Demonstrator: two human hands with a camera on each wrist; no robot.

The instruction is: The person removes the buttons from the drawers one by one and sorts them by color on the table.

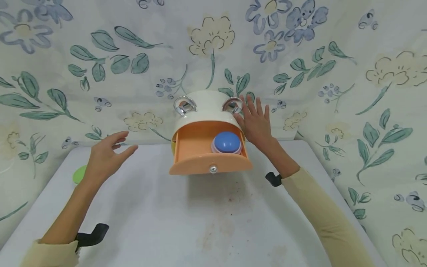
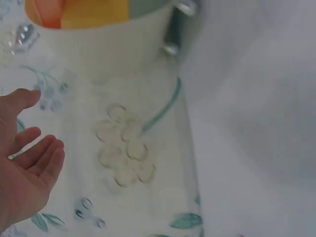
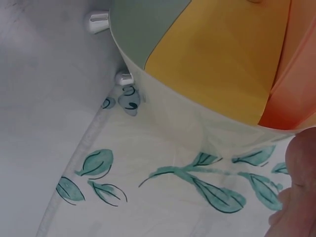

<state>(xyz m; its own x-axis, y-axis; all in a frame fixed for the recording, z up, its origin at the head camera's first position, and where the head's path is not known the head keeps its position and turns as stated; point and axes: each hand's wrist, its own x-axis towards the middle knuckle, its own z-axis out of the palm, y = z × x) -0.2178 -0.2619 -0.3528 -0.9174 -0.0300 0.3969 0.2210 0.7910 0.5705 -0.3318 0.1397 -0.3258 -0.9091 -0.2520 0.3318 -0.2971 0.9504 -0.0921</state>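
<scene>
A small white drawer box [image 1: 207,111] with two chrome rings on top stands at the back of the white table [image 1: 160,215]. Its peach top drawer [image 1: 208,157] is pulled out and holds a round blue-lidded container [image 1: 227,143]. My right hand [image 1: 255,120] lies flat with straight fingers against the box's right side. My left hand [image 1: 108,155] hovers open and empty to the left of the box, apart from it. In the left wrist view the left hand [image 2: 24,163] shows relaxed fingers near the box [image 2: 108,39]. The right wrist view shows the box's [image 3: 197,98] lower drawers in yellow and grey-green.
A green round object [image 1: 79,174] lies at the table's left edge, partly hidden behind my left wrist. Floral cloth [image 1: 100,66] covers the walls behind and at both sides. Faint stains mark the table's front middle.
</scene>
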